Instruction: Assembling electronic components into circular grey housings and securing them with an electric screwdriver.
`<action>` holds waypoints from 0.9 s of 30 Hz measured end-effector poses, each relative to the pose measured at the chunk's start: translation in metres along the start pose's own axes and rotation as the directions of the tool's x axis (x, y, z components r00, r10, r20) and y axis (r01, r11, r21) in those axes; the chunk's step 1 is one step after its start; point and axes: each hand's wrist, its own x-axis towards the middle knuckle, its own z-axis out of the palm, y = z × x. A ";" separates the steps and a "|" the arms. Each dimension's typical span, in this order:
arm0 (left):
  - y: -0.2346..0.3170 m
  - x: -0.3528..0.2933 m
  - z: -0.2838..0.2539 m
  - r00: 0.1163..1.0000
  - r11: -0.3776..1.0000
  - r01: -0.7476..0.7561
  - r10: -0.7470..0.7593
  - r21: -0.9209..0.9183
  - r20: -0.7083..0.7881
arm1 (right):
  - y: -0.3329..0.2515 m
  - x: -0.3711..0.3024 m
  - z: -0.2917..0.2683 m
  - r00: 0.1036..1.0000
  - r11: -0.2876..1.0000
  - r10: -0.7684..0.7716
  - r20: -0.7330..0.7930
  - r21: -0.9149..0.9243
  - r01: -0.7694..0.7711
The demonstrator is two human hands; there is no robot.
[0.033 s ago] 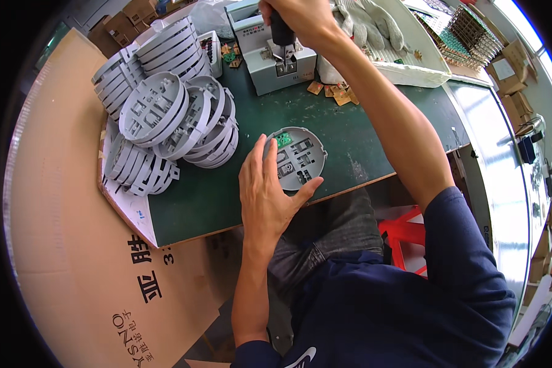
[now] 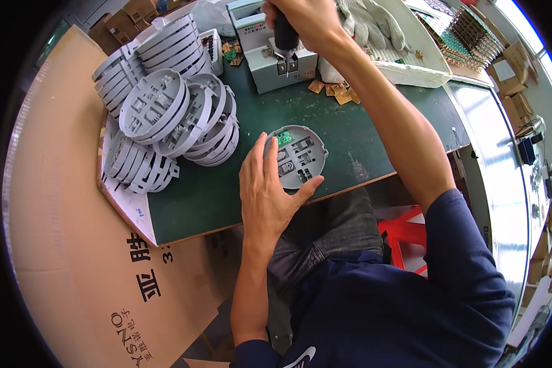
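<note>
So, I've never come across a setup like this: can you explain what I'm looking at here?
There's no robot: each grip is a person's bare hand. The view comes from the left of two fisheye cameras worn on the head, looking down, so straight edges bend.

The left hand holds a round grey housing by its edge on a green tabletop; a small green board sits inside. The right hand grips a black-handled tool, pointed down at the front of a boxy machine.

To the left are stacks of similar grey housings; to the right, copper-coloured pieces and pale gloves in a white tray.
</note>
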 end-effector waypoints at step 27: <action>-0.001 -0.002 0.001 1.000 1.000 -0.010 0.010 -0.006 -0.028 | -0.010 -0.081 0.023 0.944 0.944 0.128 0.305 0.256 -0.210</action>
